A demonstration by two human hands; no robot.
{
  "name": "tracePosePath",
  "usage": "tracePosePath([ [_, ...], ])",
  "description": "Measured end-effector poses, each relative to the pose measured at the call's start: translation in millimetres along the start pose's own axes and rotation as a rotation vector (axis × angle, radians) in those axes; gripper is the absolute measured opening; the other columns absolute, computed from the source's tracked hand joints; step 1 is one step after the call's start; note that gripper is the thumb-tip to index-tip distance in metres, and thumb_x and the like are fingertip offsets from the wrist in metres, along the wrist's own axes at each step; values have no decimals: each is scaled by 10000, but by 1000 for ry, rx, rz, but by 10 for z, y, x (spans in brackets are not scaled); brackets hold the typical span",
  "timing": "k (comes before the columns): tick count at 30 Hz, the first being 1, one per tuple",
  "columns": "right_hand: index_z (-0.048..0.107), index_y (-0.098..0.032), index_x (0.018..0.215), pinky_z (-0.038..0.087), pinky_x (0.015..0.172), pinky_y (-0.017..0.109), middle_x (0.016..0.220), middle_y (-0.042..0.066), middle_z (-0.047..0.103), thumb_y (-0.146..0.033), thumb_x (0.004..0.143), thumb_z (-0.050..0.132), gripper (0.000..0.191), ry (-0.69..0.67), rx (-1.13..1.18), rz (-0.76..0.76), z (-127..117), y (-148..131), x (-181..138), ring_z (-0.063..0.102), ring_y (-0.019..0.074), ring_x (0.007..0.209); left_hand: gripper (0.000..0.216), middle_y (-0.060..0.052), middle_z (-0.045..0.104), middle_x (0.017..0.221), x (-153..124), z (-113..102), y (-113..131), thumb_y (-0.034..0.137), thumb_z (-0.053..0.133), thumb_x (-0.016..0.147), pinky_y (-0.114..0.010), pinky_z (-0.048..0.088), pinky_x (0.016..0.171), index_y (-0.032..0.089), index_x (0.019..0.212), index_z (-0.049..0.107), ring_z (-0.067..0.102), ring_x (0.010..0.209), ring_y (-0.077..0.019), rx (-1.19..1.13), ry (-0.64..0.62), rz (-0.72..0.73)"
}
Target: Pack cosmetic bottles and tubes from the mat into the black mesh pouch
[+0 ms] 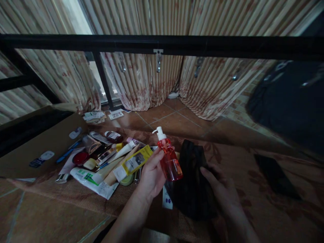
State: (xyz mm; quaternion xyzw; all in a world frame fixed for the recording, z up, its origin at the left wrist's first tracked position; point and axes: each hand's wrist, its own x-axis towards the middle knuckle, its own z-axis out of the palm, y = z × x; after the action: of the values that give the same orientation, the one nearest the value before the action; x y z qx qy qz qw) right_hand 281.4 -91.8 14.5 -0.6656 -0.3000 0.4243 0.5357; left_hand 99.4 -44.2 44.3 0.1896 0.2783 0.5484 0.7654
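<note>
Head view: left hand (152,175) closed around a red pump bottle (170,162), thumb on the near side, fingers wrapped behind the lower body. Bottle held tilted, white pump head up and to the left, lifted above the patterned cloth (240,182) on the floor. Right hand (220,192) just beside it to the right, fingers curled into the dark mesh pouch (192,182), gripping its top edge; pouch lying on the cloth, directly under and behind the bottle. Left of the left hand, touching or nearly so, a heap of toiletries on the same cloth: a yellow tube (136,160), a white and green tube (91,180), a white tube (125,150), a small round red tin (80,157), a small dark-red bottle (113,136) further back. Farther left, a brown cardboard sheet (45,141) with a blue pen (66,153) on it. Behind, brown floor tiles (162,116), striped curtains (141,81), a black horizontal bar (162,45) across the upper frame. At right, a dark bag (291,101), blurred.
</note>
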Motion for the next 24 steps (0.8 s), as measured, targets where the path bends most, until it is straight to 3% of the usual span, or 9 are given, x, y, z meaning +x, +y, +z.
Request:
tracePosePath([
  [3,734,-175,928,528,654,290,776,33,751,-433,613,823,417,-7,103,10,79,-30,-35,689,213,718,416,-54,688,1134,-67,231,-52,320,729,791,-314,531,862,209,1180,632,662,992,-201,62,-22,65],
  [6,736,-173,925,526,628,301,762,37,751,-414,613,818,403,-87,162,-2,114,-59,-61,685,217,678,524,-41,667,1205,-129,387,-213,334,740,789,-330,496,934,255,1280,576,629,1080,-219,272,-24,147],
  [10,742,-180,919,514,611,282,787,33,753,-388,645,794,348,-72,167,-19,53,-81,-65,686,218,705,733,-90,620,1299,-156,387,-375,280,736,780,-408,372,1078,254,1443,423,537,1231,-286,709,-53,234],
  [13,739,-177,890,515,652,275,794,23,748,-375,668,780,300,-32,134,-58,-14,-65,-41,674,197,702,743,-142,606,1297,-129,323,-369,249,745,743,-449,296,1113,209,1430,464,488,1278,-346,1040,-19,272],
  [18,721,-173,838,507,661,262,748,10,730,-358,678,769,250,-11,124,-109,-39,-20,8,646,172,683,619,-113,687,893,-80,267,-333,300,709,758,-466,403,982,203,1351,559,634,989,-358,1268,86,209],
  [21,714,-172,834,510,671,266,750,10,731,-351,673,770,248,-17,149,-98,-28,-16,12,646,169,675,561,-84,692,826,-105,278,-314,312,703,772,-405,458,888,210,1313,597,653,837,-299,1280,48,235],
  [24,717,-170,872,514,674,276,766,17,737,-362,676,773,280,-27,163,-74,-33,-15,9,659,180,685,479,-61,706,853,-157,292,-239,309,658,831,-316,483,758,210,1297,604,635,726,-214,1198,-66,276],
])
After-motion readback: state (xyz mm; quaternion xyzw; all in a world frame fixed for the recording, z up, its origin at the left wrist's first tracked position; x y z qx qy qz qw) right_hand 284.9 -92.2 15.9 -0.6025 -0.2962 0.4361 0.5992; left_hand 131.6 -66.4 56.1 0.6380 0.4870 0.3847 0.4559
